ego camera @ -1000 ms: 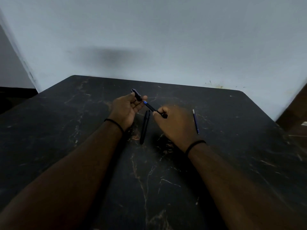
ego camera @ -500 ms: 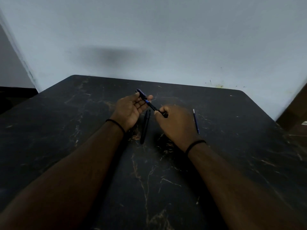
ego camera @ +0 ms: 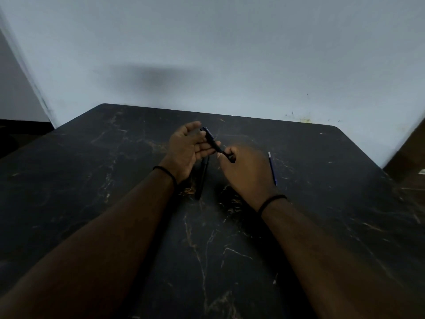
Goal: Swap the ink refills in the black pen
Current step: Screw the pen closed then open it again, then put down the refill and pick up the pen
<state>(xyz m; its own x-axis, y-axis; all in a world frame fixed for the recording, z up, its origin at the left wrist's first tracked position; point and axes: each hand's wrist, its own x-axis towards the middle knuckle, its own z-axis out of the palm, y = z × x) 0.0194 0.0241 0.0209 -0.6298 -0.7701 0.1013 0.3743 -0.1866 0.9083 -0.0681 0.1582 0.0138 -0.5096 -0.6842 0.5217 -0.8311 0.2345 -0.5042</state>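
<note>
The right hand (ego camera: 247, 171) pinches the near end of a short black pen part (ego camera: 217, 146) between thumb and forefinger, its other fingers curled under – a grip that suits turning or pushing the piece along its own axis. The left hand (ego camera: 187, 149) lies palm-up with fingers nearly straight, and the far end of the part rests across those fingers; it seems to serve as a cradle that steadies the piece rather than a clamp. A blue glint at the far tip suggests a refill seated inside, though I cannot tell for sure. Below the hands, a long black pen barrel (ego camera: 202, 180) lies on the desk (ego camera: 322, 203) – probably parked there for reassembly. To the right, a loose blue refill (ego camera: 272, 168) rests well apart, likely set aside from the swap.
</note>
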